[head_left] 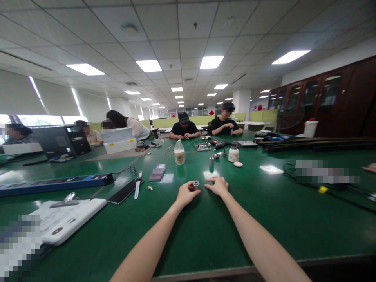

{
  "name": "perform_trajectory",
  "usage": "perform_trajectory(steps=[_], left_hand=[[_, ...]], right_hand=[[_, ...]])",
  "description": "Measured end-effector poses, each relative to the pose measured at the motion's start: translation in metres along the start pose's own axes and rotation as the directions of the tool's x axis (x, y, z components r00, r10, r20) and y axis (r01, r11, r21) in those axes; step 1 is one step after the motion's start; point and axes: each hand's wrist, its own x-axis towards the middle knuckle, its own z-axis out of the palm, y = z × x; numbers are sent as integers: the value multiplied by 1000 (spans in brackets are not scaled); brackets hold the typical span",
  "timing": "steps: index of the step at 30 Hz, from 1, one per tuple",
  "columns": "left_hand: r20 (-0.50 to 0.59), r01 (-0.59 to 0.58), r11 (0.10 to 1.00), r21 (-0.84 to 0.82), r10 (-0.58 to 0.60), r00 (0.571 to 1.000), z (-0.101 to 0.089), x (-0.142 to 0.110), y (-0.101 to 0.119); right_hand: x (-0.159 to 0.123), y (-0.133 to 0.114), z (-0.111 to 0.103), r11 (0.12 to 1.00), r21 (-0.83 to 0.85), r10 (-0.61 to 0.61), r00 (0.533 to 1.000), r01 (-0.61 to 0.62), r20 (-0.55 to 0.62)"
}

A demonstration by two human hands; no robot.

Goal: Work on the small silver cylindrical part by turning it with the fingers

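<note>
My left hand (185,194) has its thumb and fingers wrapped round a small silver metal cylinder (196,184) with a ringed top, upright on the green table (264,227). To its right, my right hand (217,185) hovers low over the tabletop, fingers apart and holding nothing. Beyond that hand stands a second metal cylinder (211,163). Small dark metal parts (216,156) lie just behind it. A white patterned jar (234,154) is farther right, with a pale round lid (238,164) beside it.
Left of my hands are a plastic cup in a bag (179,154), a white watch (137,188), a dark phone-like slab (122,191) and a clipboard (73,223). Black cables (311,188) lie at right. Several people sit across the table, near circuit boards (202,147).
</note>
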Motion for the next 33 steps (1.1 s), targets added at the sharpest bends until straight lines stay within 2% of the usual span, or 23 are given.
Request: perform_trajectory(steps=[6, 10, 18, 25, 33], left_hand=[[1, -3, 1000, 3, 3, 1000, 0, 0, -1], [2, -11, 1000, -2, 11, 1000, 0, 0, -2], [-7, -20, 1000, 12, 20, 1000, 2, 0, -3], [-11, -12, 998, 54, 12, 1000, 2, 2, -6], [-17, 24, 1000, 6, -24, 1000, 2, 3, -8]], right_hand=[[1, 3, 2, 993, 67, -96, 994, 93, 43], [2, 0, 4, 979, 145, -147, 989, 141, 31], [4, -34, 15, 884, 333, -328, 943, 328, -59], [-2, -42, 15, 856, 344, -383, 920, 387, -82], [-8, -46, 14, 869, 302, -408, 913, 393, -15]])
